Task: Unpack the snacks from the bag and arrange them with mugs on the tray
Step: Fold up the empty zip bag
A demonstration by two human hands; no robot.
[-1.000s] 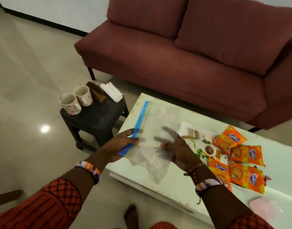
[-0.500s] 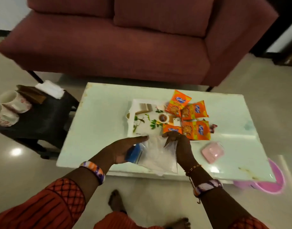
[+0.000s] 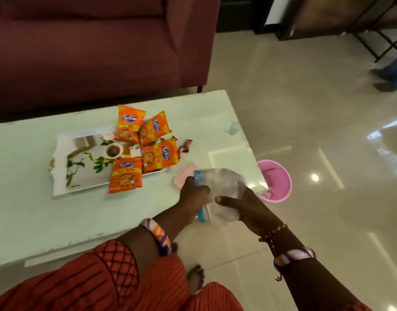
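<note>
Both arms reach forward over the table's [image 3: 47, 212] right end, left hand [image 3: 191, 194] and right hand [image 3: 244, 206] together clutching the crumpled clear bag [image 3: 224, 187].

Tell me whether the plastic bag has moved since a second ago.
Yes. The bag went from left of the tray to its right, near the table's corner.

4 orange snack packets [image 3: 160, 156], 1 tray [image 3: 60, 176], 1 clear bag [image 3: 224, 187], 1 pink bucket [image 3: 277, 180], 1 small red wrapper [image 3: 185, 148], 1 pink pouch [image 3: 181, 178], 2 hands [image 3: 194, 194].
</note>
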